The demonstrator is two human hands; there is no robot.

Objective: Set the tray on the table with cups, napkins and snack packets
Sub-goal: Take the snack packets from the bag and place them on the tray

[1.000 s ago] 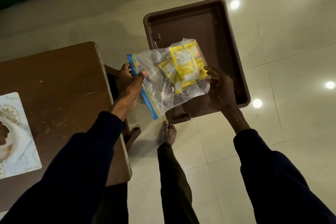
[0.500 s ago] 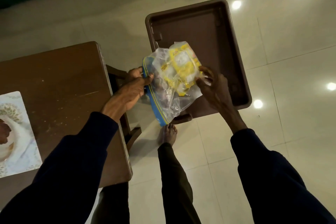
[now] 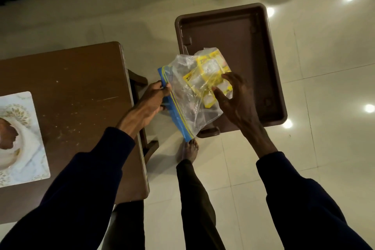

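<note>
A clear zip bag [image 3: 186,99] with a blue seal strip hangs between my hands, above the near left part of a brown tray [image 3: 261,50]. Yellow snack packets [image 3: 207,73] lie inside the bag. My left hand [image 3: 154,99] pinches the blue seal edge on the bag's left side. My right hand [image 3: 233,95] holds the bag's right side over the packets, fingers curled onto the plastic. The tray stands low to the right of the wooden table [image 3: 67,95] and holds nothing that I can see.
A white patterned placemat [image 3: 26,128] with a dish on it lies at the table's left edge. The table's leg frame [image 3: 142,81] sticks out toward the tray. A bare foot [image 3: 188,150] stands on the pale tiled floor below the bag.
The bag has been crumpled and drawn in between my hands. My right hand moved from the bag's far right edge onto the packets; my left hand slid along the blue seal.
</note>
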